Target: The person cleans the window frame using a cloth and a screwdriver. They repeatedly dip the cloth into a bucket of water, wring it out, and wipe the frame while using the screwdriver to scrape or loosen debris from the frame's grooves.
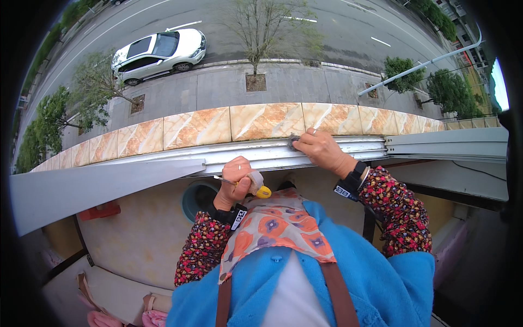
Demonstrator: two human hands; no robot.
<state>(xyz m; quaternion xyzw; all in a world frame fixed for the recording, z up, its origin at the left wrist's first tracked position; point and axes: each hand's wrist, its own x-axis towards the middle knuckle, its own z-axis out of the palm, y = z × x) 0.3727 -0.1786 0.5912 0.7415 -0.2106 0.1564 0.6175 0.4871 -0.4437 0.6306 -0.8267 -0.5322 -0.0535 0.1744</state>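
A white window track (267,155) runs lengthwise left to right before the person. The left hand (235,179), nearer the body, clasps a yellow-handled tool (263,192), tip pointing left. The right hand (321,151), nearer the track, pinches a small dark scouring pad (292,142) at the track's far edge.

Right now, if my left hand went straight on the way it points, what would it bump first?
Probably the white window track, just ahead of your left hand, with the tiled ledge beyond. Depth is unclear, so it might pass over the track.
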